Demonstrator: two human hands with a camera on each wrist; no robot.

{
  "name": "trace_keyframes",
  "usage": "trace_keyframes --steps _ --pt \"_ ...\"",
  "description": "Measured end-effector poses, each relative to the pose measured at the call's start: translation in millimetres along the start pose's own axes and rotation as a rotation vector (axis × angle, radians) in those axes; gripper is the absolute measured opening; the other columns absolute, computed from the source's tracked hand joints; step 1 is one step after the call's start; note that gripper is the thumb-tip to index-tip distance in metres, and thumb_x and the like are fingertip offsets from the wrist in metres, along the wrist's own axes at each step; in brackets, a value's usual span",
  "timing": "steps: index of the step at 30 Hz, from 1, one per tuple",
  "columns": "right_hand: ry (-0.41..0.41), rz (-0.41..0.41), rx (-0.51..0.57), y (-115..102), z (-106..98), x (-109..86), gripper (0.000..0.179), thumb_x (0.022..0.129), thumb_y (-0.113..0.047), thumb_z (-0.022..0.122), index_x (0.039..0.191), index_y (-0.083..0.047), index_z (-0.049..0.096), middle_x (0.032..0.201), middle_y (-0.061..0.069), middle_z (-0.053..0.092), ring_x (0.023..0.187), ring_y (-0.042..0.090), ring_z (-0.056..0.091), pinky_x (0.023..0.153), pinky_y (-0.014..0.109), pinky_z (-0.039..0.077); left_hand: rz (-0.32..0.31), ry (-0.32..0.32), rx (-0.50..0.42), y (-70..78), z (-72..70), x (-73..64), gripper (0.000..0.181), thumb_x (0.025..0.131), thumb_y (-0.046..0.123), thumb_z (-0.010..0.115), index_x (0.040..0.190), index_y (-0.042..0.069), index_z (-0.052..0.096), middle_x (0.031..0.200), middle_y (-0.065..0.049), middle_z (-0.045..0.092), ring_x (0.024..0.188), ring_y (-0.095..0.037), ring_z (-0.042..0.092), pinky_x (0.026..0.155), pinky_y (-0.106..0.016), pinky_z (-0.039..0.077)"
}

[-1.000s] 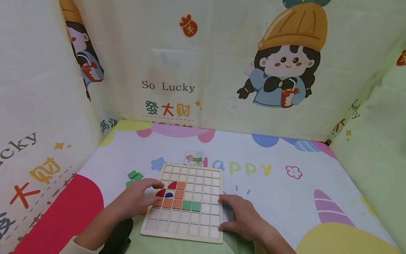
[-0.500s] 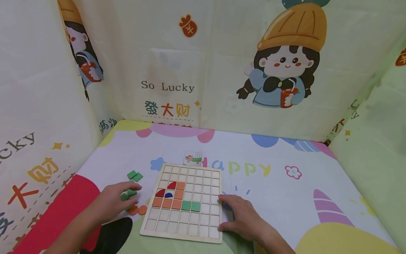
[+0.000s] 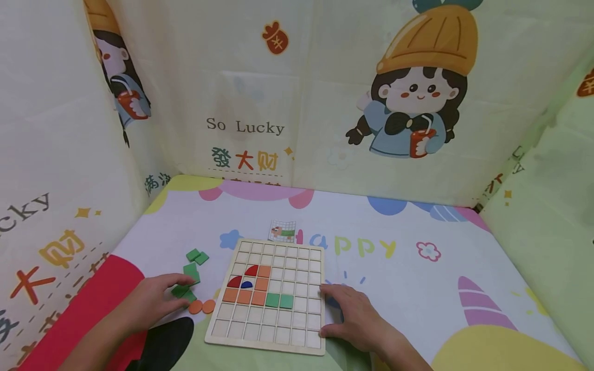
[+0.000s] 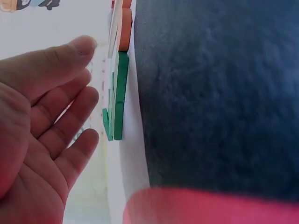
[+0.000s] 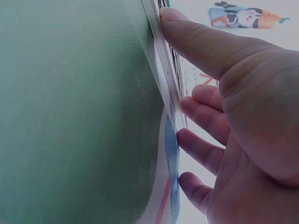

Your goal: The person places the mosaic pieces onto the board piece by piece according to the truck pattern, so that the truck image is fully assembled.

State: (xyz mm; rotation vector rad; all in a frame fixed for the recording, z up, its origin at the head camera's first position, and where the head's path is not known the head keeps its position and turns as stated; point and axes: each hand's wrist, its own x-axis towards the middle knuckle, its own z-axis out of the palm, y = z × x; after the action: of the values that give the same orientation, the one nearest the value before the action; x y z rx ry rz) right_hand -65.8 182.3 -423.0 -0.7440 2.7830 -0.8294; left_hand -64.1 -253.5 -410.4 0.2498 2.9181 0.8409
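Observation:
My left hand (image 3: 153,301) hovers over a loose group of green square tiles (image 3: 191,270) left of the board. In the left wrist view its fingers are relaxed and hold nothing, with the green tiles (image 4: 120,77) just beyond the fingertips. Two orange discs (image 3: 196,307) lie close by. The wooden grid board (image 3: 264,348) carries orange squares (image 3: 259,298), two red quarter-rounds (image 3: 251,270), a blue half-round (image 3: 247,285) and two green squares (image 3: 279,301). My right hand (image 3: 355,314) rests at the board's right edge, its thumb and fingertips touching the rim (image 5: 168,70).
A small picture card (image 3: 283,231) with a gridded design lies behind the board's far edge. The printed tablecloth (image 3: 394,278) extends to the right. Printed cloth walls (image 3: 325,103) stand around the table at the back and sides.
My left hand has left the board's left side and moved left to the loose green tiles, uncovering the orange squares and discs. The right hand and the board have stayed put.

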Motion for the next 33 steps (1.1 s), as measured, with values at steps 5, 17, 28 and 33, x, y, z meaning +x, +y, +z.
trace_keyframes --steps 5,17,28,33 --pt "0.002 -0.002 0.001 0.0 0.0 0.5 0.078 0.076 -0.050 0.083 0.138 -0.010 0.056 0.138 0.005 0.057 0.130 0.032 0.049 0.101 0.060 0.036 0.020 -0.006 0.028 -5.9 0.2 -0.8 0.051 0.071 0.023 0.090 0.116 0.007 0.071 0.114 -0.010 0.066 0.107 -0.036 0.061 0.079 -0.044 0.058" --pt "0.013 -0.015 -0.019 0.9 0.7 0.3 0.077 0.076 -0.049 0.083 0.137 -0.010 0.056 0.138 0.005 0.057 0.129 0.031 0.050 0.101 0.059 0.037 -0.014 -0.085 0.001 -7.7 -0.3 2.1 0.052 0.070 0.018 0.091 0.116 0.008 0.070 0.114 -0.009 0.064 0.109 -0.036 0.057 0.078 -0.043 0.058" --pt "0.017 -0.015 -0.025 -0.3 0.5 -0.7 0.077 0.076 -0.050 0.083 0.136 -0.011 0.056 0.137 0.004 0.058 0.128 0.031 0.051 0.100 0.059 0.038 -0.048 -0.121 -0.015 -5.4 -2.3 4.1 0.052 0.068 0.016 0.092 0.114 0.007 0.071 0.113 -0.009 0.063 0.108 -0.035 0.056 0.076 -0.041 0.059" --pt "0.015 -0.015 -0.026 -1.0 -0.2 -0.8 0.077 0.076 -0.050 0.083 0.136 -0.010 0.056 0.137 0.004 0.058 0.128 0.031 0.051 0.100 0.059 0.038 -0.064 -0.122 0.016 -3.6 -2.6 7.8 0.050 0.067 0.018 0.092 0.111 0.009 0.071 0.109 -0.006 0.063 0.106 -0.032 0.056 0.076 -0.041 0.058"
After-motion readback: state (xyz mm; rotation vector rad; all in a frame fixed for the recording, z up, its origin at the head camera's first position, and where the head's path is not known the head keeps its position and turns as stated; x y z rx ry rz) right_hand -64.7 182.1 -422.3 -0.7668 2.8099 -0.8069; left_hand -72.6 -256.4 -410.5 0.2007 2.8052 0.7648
